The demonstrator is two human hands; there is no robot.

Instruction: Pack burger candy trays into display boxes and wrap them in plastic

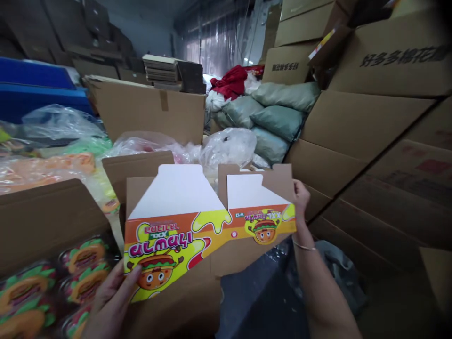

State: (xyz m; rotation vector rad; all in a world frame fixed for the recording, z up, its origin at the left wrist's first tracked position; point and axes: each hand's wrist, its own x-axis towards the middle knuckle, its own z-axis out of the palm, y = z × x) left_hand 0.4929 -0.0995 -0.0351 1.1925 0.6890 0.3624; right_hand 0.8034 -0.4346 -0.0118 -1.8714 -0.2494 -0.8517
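A printed cardboard display box (203, 240), partly unfolded, is held up in front of me between both hands. Its orange and yellow panels carry burger cartoons, and white flaps stand up along the top. My left hand (115, 292) grips the near left panel, thumb on the printed face and fingers hidden behind. At the far right end, my right hand (301, 197) is closed on the edge of the box, with a bracelet on that wrist. Beside my left hand, an open carton (45, 207) contains several burger-shaped packs (84, 256).
Stacked brown cartons (339, 122) rise along the right side. Grey-green sacks (278, 115) are piled behind, near a red cloth (229, 82). Clear plastic bags (229, 146) lie beyond the box, before a large carton (141, 106). A blue bin (38, 89) stands far left.
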